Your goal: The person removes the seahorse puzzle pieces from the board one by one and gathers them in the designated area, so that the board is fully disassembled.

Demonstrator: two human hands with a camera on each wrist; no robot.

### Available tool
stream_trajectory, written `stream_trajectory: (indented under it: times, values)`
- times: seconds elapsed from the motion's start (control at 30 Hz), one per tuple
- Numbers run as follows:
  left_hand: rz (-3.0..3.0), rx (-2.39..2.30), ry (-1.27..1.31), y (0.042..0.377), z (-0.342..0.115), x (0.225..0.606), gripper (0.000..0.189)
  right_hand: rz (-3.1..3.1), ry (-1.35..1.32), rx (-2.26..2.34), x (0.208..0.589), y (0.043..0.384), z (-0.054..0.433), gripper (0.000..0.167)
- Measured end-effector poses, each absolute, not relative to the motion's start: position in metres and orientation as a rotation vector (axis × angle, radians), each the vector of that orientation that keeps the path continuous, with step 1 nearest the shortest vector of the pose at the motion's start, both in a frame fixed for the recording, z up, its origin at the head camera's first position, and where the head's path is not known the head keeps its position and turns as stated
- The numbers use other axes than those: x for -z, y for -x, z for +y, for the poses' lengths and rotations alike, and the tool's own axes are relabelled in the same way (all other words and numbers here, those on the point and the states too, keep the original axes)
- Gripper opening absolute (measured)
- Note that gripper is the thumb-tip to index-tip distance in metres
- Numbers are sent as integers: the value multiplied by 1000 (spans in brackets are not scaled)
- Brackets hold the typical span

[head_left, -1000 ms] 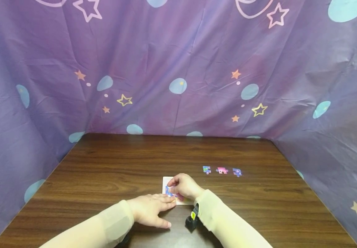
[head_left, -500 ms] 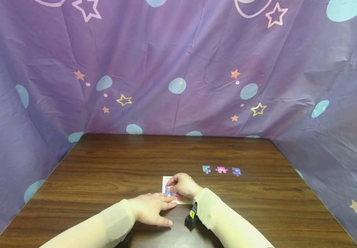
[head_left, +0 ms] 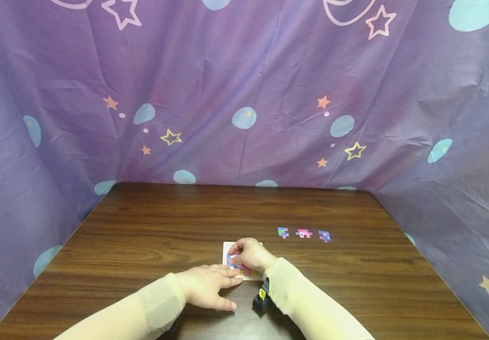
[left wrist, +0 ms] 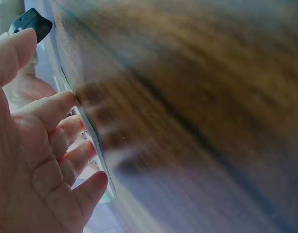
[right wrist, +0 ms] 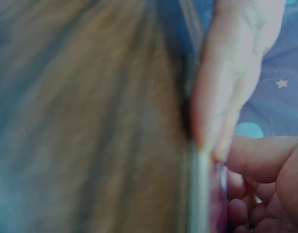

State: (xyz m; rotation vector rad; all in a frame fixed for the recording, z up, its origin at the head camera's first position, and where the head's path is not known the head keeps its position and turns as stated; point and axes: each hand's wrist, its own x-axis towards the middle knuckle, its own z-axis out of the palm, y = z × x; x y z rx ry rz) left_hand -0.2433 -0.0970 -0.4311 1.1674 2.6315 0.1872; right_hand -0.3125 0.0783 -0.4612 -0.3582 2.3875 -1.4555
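A white-rimmed puzzle board (head_left: 226, 247) lies flat near the middle of the table, its right part hidden behind my right hand (head_left: 253, 255). That hand has curled fingers, with thumb and forefinger pinching a blue and pink puzzle piece (head_left: 230, 260) low over the board's left side. My left hand (head_left: 206, 285) is spread out, its fingertips resting along the board's near left edge. In the left wrist view, the fingers (left wrist: 86, 155) reach over the thin board edge (left wrist: 97, 138). The right wrist view shows the board edge (right wrist: 200, 194) side-on beside both hands.
Three loose puzzle pieces lie in a row to the right behind the board: a blue-green one (head_left: 283, 232), a pink one (head_left: 304, 233) and a blue-purple one (head_left: 324, 235). The brown wooden table (head_left: 142, 226) ends at a purple patterned cloth (head_left: 210, 94).
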Motion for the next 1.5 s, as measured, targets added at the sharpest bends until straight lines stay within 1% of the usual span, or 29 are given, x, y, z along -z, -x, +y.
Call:
stream_trajectory:
  times: [0.23,0.47,0.6,1.13,1.5]
  values:
    - [2631,-171,-1163,243,-95,430,70,2363,261,1439,456,313,73,21]
    - [2624,-183,-1154,242,-96,431,70,2409,385,1486,464,314,76,25]
    - [2624,-196,-1156,243,-96,431,70,2403,387,1523,467,315,77,27]
    - [2622,-206,-1164,242,-97,432,70,2419,364,1566,471,313,82,24]
    - [2632,-200,-1137,241,-96,431,69,2337,443,1615,472,315,88,23]
